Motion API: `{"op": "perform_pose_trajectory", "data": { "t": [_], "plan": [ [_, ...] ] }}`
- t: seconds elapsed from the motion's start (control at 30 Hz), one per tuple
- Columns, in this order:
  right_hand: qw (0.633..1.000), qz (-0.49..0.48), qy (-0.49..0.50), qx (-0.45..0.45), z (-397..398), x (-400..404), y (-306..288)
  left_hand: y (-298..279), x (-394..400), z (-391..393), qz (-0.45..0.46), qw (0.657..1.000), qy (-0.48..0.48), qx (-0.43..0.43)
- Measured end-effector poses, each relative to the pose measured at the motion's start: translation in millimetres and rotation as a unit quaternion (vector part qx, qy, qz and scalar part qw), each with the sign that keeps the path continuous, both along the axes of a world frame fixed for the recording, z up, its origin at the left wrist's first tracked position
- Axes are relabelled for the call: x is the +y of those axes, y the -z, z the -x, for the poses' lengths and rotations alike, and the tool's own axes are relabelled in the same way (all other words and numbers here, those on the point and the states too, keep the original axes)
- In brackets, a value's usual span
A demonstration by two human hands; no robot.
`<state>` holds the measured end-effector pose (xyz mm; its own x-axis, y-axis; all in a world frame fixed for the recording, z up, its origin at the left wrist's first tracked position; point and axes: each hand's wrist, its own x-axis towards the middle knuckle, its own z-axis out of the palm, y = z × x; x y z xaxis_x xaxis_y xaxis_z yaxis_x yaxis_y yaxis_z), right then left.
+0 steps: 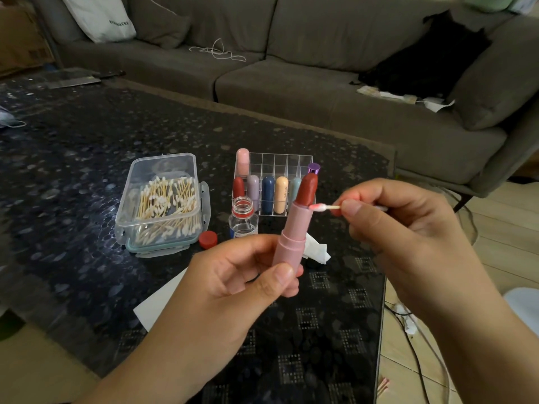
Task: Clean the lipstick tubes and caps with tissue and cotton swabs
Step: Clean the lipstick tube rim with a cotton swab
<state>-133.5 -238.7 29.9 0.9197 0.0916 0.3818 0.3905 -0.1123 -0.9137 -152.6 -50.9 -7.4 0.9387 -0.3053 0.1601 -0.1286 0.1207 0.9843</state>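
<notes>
1. At about nine o'clock from the hands, a clear box of cotton swabs point(163, 204) sits on the dark desk point(73, 170), lid off. A red bottle cap point(208, 239) lies just beside its right corner.
2. Next right, a small open bottle point(243, 218) stands in front of a clear rack point(280, 170) that holds several capped lipsticks upright.
3. The left hand point(233, 284) is the grip on the task's thing: thumb and fingers curl round the base of the pink lipstick tube point(291, 231), clenched on it above the desk. A crumpled tissue point(316, 249) lies on the desk behind the tube.
4. The tube's long axis runs from the grip toward one o'clock, with the red-brown lipstick bullet point(307, 189) wound out at its top.
5. The right hand point(393, 225) pinches a cotton swab point(325, 207), which lies nearly level, pointing at nine o'clock. Its pink-stained tip touches the tube's rim, right where the bullet leaves the sleeve.
6. The move ahead likely turns on that meeting: swab crosswise to tube, tip at the rim's three o'clock side, so turning the tube in the left grip would bring the rest of the rim to the tip.
7. Beyond the desk, at twelve o'clock, stands a grey sofa point(291, 83); bare floor point(495, 243) with cables lies at three o'clock.
</notes>
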Motion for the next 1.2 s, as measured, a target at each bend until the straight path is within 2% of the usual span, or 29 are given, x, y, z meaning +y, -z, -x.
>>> {"op": "perform_pose_trajectory", "data": {
  "t": [0.17,0.4,0.6,0.77,0.97,1.2],
  "plan": [
    [1.000,0.000,-0.029,-0.008,0.3,0.7,-0.7,1.4,-0.2,0.3,0.013,1.000,0.009,0.010],
    [0.999,-0.033,-0.019,0.018,-2.7,-4.8,-0.6,2.7,-0.3,0.4,0.039,0.998,0.046,0.029],
    [0.998,-0.037,-0.053,-0.004,-0.6,-3.7,-0.4,6.0,-0.6,-1.7,0.097,0.988,0.096,0.074],
    [0.996,-0.050,-0.077,0.001,-1.1,-2.1,-2.0,8.2,-4.3,-4.1,0.195,0.955,0.187,0.121],
    [0.998,-0.045,-0.047,0.014,0.3,-0.1,-1.7,9.8,-14.4,-6.6,0.348,0.866,0.281,0.222],
    [0.999,-0.028,-0.020,0.022,1.3,-0.6,-1.1,9.0,-16.3,-8.1,0.364,0.854,0.278,0.246]
  ]
}}
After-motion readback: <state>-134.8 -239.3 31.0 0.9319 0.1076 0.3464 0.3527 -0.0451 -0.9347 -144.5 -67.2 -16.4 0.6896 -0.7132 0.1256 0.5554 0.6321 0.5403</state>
